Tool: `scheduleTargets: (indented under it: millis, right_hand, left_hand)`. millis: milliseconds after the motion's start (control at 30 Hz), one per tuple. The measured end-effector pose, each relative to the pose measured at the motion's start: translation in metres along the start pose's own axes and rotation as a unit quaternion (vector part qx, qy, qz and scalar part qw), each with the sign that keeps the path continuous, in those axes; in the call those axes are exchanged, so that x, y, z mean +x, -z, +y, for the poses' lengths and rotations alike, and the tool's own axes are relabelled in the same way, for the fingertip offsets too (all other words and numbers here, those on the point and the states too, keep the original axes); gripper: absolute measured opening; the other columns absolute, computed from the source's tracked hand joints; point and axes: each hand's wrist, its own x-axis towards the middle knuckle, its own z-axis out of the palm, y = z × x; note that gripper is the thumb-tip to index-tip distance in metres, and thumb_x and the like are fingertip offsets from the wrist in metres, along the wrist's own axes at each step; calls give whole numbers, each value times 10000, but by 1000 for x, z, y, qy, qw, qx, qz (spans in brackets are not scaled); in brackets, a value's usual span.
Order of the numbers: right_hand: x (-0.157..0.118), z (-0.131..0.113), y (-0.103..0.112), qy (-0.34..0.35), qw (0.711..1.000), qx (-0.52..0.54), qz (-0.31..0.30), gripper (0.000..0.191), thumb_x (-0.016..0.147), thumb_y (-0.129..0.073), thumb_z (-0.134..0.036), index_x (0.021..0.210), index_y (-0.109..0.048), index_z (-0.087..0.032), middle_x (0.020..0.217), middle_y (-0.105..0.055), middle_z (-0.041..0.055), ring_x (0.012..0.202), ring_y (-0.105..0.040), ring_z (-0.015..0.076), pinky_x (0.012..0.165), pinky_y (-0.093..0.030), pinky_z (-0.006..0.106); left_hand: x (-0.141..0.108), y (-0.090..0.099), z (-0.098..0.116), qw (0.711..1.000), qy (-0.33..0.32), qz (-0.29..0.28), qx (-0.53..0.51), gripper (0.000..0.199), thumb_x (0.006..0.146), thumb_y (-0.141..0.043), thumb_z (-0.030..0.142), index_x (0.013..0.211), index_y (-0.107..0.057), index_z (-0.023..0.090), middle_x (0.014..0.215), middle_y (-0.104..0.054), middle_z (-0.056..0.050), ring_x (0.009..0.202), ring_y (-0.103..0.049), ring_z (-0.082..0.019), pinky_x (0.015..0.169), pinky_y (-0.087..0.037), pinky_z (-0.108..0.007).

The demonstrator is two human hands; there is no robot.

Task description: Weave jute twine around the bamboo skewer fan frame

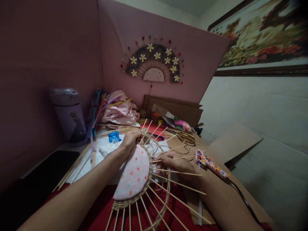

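A half-round fan frame (pixel 134 173) is held tilted before me. Its middle is pink spotted cloth, edged with braided twine, and thin wooden sticks fan outward from it. A second arc of twine (pixel 167 195) runs across the sticks farther out. My left hand (pixel 131 142) is closed on the frame's upper end, fingertips partly hidden behind it. My right hand (pixel 173 162) is closed between the sticks at the right, pinching the twine at the outer arc; some of its fingers are behind the sticks. Loose twine (pixel 189 149) loops beside that hand.
A floral-patterned glue gun (pixel 211 163) with a black cord lies at right. Behind are loose sticks (pixel 120 129), crumpled pink cloth (pixel 120 109), cardboard (pixel 173 109) and a blue packet (pixel 114 137). A purple tumbler (pixel 68 118) stands left. A flowered fan (pixel 154 61) hangs on the pink board.
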Motion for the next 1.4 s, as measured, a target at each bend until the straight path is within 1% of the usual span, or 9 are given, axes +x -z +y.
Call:
scheduleTargets:
  millis: [200, 367, 433, 533, 700, 867, 1000, 1167, 1400]
  right_hand:
    - [-2, 1, 1, 18, 1000, 11, -24, 494, 721, -645, -535, 963, -686, -106, 692, -685, 74, 524, -582, 96, 509, -420, 202]
    - [-4, 3, 2, 38, 998, 40, -43, 439, 745, -609, -543, 972, -705, -181, 695, -683, 66, 488, -546, 87, 468, -389, 195]
    - [-3, 5, 3, 46, 997, 38, -49, 472, 741, -610, -550, 989, -699, -159, 695, -681, 81, 483, -550, 89, 464, -395, 190]
    - [-1, 6, 5, 48, 998, 28, -40, 479, 749, -626, -513, 998, -687, -109, 685, -679, 95, 497, -571, 90, 479, -418, 179]
    - [-3, 2, 2, 35, 999, 36, -19, 487, 712, -670, -499, 970, -689, -87, 674, -680, 89, 503, -579, 92, 487, -432, 183]
    - [-5, -3, -2, 19, 1000, 11, -12, 417, 733, -651, -487, 958, -703, -139, 688, -674, 72, 526, -561, 96, 502, -404, 209]
    - [-3, -1, -1, 17, 1000, 12, -13, 407, 691, -670, -522, 911, -718, -184, 684, -672, 61, 522, -560, 100, 510, -407, 216]
    - [0, 4, 3, 24, 999, 34, -13, 487, 678, -697, -510, 929, -699, -94, 670, -684, 87, 523, -598, 106, 507, -441, 195]
    - [-1, 4, 4, 32, 998, 42, -33, 445, 738, -666, -465, 976, -679, -90, 695, -686, 81, 555, -606, 98, 540, -457, 193]
  left_hand:
    - [2, 2, -2, 1000, -3, -7, -1, 179, 632, -586, 267, 525, -582, 123, 449, -531, -21, 415, -457, -100, 451, -329, -219]
    - [5, 6, -2, 1000, -6, -17, 4, 167, 624, -597, 274, 597, -618, 111, 469, -548, -20, 423, -457, -99, 438, -314, -211]
    - [5, 6, -2, 1000, -4, -22, 6, 161, 622, -600, 272, 611, -619, 112, 463, -542, -14, 417, -449, -98, 429, -306, -211]
    - [4, 6, -2, 1000, -5, -26, 7, 163, 632, -599, 278, 601, -608, 118, 460, -535, -9, 413, -441, -94, 423, -297, -209]
    - [3, 5, -2, 999, -19, -31, 11, 184, 646, -603, 285, 558, -587, 124, 460, -531, -10, 418, -429, -86, 431, -289, -207]
    - [4, 4, -3, 999, -33, -31, 13, 207, 659, -597, 302, 571, -606, 115, 463, -535, -15, 429, -438, -88, 452, -299, -210]
    - [4, 4, -3, 998, -43, -33, 20, 193, 664, -600, 285, 567, -607, 118, 464, -540, -14, 427, -440, -88, 452, -295, -213]
    - [4, 4, -2, 998, -45, -31, 22, 203, 667, -610, 279, 540, -592, 123, 449, -527, -4, 413, -429, -79, 441, -282, -206]
    - [4, 4, -1, 1000, -22, -21, 8, 194, 653, -603, 291, 574, -605, 114, 462, -545, -17, 411, -446, -88, 434, -307, -207]
